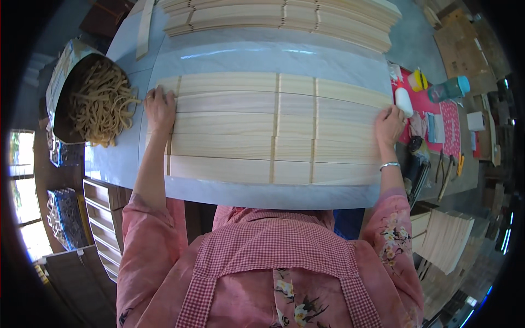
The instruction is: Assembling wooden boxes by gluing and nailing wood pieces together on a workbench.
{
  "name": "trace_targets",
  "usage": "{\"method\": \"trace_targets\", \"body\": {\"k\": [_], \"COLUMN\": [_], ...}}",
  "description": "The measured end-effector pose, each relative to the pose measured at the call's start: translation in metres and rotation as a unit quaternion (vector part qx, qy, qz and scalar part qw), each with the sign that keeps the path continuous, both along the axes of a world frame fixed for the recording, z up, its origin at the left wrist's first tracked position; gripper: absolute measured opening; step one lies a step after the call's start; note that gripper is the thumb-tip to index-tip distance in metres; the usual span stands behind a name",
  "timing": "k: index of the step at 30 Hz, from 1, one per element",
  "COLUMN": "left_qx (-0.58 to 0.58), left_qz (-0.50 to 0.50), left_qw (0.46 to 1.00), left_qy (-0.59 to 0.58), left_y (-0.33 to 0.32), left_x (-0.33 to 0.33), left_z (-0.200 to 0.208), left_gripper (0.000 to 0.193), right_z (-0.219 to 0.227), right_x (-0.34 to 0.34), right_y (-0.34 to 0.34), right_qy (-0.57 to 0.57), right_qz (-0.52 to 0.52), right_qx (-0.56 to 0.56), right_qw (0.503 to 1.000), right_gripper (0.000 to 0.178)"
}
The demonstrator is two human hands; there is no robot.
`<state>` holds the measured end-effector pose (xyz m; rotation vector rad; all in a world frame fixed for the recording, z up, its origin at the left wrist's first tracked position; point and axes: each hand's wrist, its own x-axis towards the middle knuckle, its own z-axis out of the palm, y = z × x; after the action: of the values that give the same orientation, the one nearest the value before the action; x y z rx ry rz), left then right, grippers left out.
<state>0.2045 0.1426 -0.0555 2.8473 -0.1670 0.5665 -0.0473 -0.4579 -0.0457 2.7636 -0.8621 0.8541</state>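
Several pale wooden slats [229, 123] lie side by side in front of me on the table, forming a wide panel. Narrow crosswise grooves line up across them, two right of the middle and one near the left end. My left hand [159, 109] grips the left ends of the upper slats, with fingers bent over the edge. At the opposite ends, my right hand [390, 124] is closed around the slat edges, its fingers curled and partly hidden. A silver bracelet [389, 165] circles my right wrist.
More grooved slats [235, 22] are stacked at the table's far side. A single strip [145, 30] lies far left. Left stands a box [64, 71] full of curled tan strips [104, 101]. Right are a white bottle [403, 103], a teal bottle [449, 89] and pliers [439, 167].
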Motion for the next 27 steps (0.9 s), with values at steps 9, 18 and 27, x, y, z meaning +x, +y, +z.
{"method": "trace_targets", "body": {"k": [9,18,27], "left_qx": [-0.017,-0.033,-0.055], "left_qz": [-0.003,0.099,0.126], "left_qw": [1.000,0.991,0.988], "left_qy": [-0.017,0.088,0.069], "left_y": [0.012,0.052,0.050], "left_x": [0.002,-0.104,-0.115], "left_z": [-0.004,0.025,0.018], "left_gripper": [0.045,0.046,0.045], "right_z": [0.001,0.005,-0.010], "right_x": [-0.003,-0.100,-0.110], "right_y": [0.002,0.023,0.029], "right_qy": [0.006,-0.004,-0.070], "right_qz": [-0.021,-0.019,-0.045], "right_qx": [0.027,0.088,0.097], "right_qw": [0.999,0.996,0.992], "right_gripper": [0.025,0.028,0.025]}}
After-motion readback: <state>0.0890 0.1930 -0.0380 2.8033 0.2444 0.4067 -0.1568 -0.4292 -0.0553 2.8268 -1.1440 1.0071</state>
